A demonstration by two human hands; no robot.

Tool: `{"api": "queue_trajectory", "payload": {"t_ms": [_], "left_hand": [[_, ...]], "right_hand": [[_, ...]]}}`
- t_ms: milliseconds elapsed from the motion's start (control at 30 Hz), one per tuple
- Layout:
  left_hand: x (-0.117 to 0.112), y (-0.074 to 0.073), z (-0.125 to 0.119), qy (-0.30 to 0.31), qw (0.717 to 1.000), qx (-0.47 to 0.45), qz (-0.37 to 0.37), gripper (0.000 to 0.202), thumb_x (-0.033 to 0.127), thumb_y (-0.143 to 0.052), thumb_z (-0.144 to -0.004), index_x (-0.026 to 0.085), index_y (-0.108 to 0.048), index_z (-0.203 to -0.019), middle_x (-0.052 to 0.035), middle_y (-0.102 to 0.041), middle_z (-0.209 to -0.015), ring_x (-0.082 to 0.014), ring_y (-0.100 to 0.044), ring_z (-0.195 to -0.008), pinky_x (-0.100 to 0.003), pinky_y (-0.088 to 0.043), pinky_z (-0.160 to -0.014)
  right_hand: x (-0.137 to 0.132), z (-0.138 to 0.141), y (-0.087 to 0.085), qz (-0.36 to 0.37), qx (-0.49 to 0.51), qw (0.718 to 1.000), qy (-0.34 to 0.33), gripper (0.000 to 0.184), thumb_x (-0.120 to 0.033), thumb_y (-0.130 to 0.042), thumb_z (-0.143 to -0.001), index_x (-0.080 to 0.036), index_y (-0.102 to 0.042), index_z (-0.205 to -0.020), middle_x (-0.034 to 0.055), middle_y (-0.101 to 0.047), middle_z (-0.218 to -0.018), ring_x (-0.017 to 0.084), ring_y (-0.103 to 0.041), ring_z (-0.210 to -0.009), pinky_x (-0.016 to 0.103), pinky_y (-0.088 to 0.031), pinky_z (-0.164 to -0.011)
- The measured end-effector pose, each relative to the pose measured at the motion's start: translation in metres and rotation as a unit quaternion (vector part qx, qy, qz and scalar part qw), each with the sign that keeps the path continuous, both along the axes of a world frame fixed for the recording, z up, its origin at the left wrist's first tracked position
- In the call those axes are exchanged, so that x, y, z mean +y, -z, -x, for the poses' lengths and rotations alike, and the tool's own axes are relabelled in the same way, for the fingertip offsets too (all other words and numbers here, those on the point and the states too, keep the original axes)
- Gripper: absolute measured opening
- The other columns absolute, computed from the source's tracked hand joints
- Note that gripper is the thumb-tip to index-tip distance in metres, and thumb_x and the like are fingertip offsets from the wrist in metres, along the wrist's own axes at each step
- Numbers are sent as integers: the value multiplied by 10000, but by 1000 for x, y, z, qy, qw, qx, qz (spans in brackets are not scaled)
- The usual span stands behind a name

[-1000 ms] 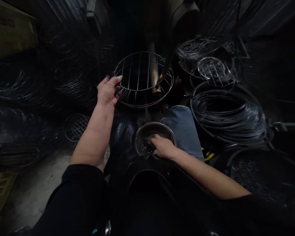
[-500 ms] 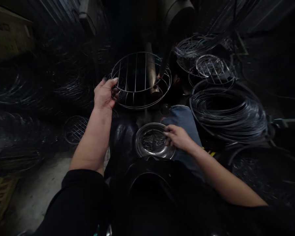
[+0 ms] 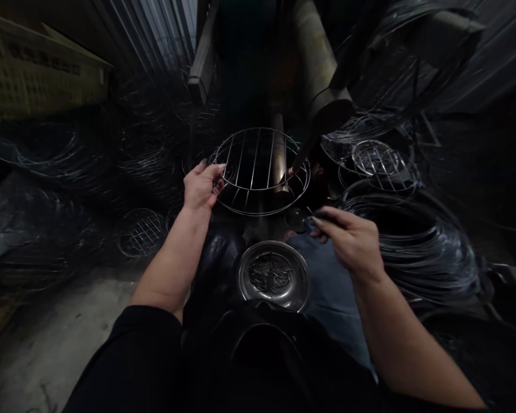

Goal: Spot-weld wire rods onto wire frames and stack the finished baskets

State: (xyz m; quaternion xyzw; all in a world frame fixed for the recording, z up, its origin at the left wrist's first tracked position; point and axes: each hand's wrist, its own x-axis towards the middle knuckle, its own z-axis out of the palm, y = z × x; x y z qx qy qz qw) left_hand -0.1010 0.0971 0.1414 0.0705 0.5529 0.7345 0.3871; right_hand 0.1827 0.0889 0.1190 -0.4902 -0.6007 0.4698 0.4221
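My left hand (image 3: 202,186) grips the left rim of a round wire grille frame (image 3: 262,172), which is held up in front of a dark machine. A metal cylinder (image 3: 279,158) and a thin dark tip of the machine sit inside the frame. My right hand (image 3: 350,238) is raised to the right of the frame, its fingers pinched on a small thin metal piece (image 3: 312,217). Below, on my lap, a shallow metal bowl (image 3: 275,275) holds several small wire pieces.
Large coils of wire rings (image 3: 413,241) lie to the right, with a finished wire grille (image 3: 378,163) on top behind them. More wire rings and a small grille (image 3: 141,232) are heaped at the left. A cardboard box (image 3: 34,74) stands at the back left.
My right hand has left the bowl and risen up and right with a small metal piece pinched in it. My left hand keeps its hold on the frame.
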Motion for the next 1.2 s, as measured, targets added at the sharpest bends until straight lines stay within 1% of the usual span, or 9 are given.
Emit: {"api": "queue_trajectory", "payload": {"t_ms": [100,167,233,333,400,500,700,933,1200], "left_hand": [[-2,4,-2,-6,1000,11,-29,423,89,-774,-530,160,-568,-893,49,-584,-612,-85,-570,-533,-174,-421,-478],[-4,6,-4,-6,999,23,-48,411,123,-803,-498,158,-579,-841,49,-591,-630,-78,-564,-541,-172,-415,-476],[-5,8,-6,-8,998,32,-60,424,143,-824,-471,160,-600,-831,53,-593,-647,-71,-562,-551,-169,-411,-478],[-2,8,-10,-1,998,30,-62,445,152,-837,-462,160,-631,-857,60,-589,-654,-61,-554,-553,-165,-402,-479],[3,8,-12,4,998,19,-62,473,143,-833,-473,160,-644,-907,62,-591,-661,-55,-548,-549,-163,-401,-483],[10,7,-17,2,998,-2,-64,557,103,-813,-496,164,-640,-1022,62,-595,-680,-56,-553,-556,-166,-404,-494],[17,4,-22,16,997,-9,-72,517,69,-784,-528,152,-646,-1019,55,-594,-703,-51,-549,-568,-163,-408,-499],[28,4,-19,13,997,-12,-69,590,52,-770,-555,169,-644,-1119,48,-614,-725,-54,-564,-584,-161,-429,-509],[35,3,-18,21,997,-21,-66,595,28,-764,-554,167,-648,-1121,47,-623,-721,-54,-562,-560,-169,-419,-492]], "right_hand": [[14,41,-32,-61,-94,992,-54,168,-263,-638,-779,-151,-740,-853,-2,-609,-518,131,-561,-449,235,-436,-471],[18,62,-37,-104,-151,981,-58,156,-210,-587,-789,-157,-733,-790,-2,-586,-499,133,-563,-459,238,-432,-496],[18,75,-33,-112,-148,981,-46,167,-197,-563,-795,-155,-725,-798,-1,-588,-512,132,-571,-467,239,-437,-507],[15,82,-22,-44,-38,998,-8,203,-266,-570,-807,-132,-703,-882,-3,-614,-559,112,-539,-410,227,-428,-444],[13,82,-17,5,32,999,19,243,-313,-589,-798,-121,-686,-909,-6,-620,-567,95,-504,-369,210,-398,-385],[11,81,-14,32,84,994,55,265,-340,-630,-765,-118,-673,-903,-6,-627,-569,93,-515,-372,195,-394,-358],[11,82,-4,20,131,985,108,263,-355,-684,-732,-122,-659,-852,13,-654,-649,118,-592,-425,212,-460,-373],[15,84,1,14,164,981,102,231,-341,-698,-736,-138,-649,-836,17,-662,-683,180,-690,-559,194,-463,-368],[17,85,9,2,171,979,113,223,-334,-689,-753,-146,-644,-862,18,-661,-718,177,-694,-573,186,-459,-370]]}}
